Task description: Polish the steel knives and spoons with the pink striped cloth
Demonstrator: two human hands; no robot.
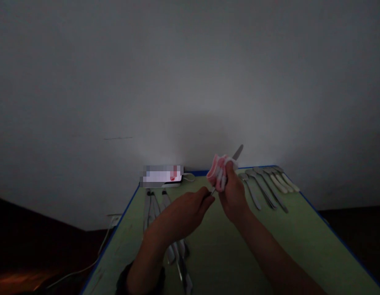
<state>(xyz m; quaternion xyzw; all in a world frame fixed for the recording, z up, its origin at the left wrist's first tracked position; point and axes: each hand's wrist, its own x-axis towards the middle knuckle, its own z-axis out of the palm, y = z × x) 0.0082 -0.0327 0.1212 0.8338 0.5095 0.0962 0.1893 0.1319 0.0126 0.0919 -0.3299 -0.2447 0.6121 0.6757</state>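
Above the far part of the table, my left hand (194, 209) pinches the handle end of a table knife (238, 152). My right hand (234, 194) is closed around a pink and white cloth (219, 170), which is folded about the knife. The rounded blade tip sticks out past the cloth, up and to the right. The middle of the knife is hidden by the cloth and my fingers. Beneath my left forearm lie several more knives (180, 262), partly covered by the arm.
The light green table (220, 254) has a blue edge and stands against a grey wall (190, 73). Several spoons (263, 190), some with cream handles, lie in a row at the back right. A lit phone (162, 177) rests at the back left. A white cable (74, 271) runs down at the left.
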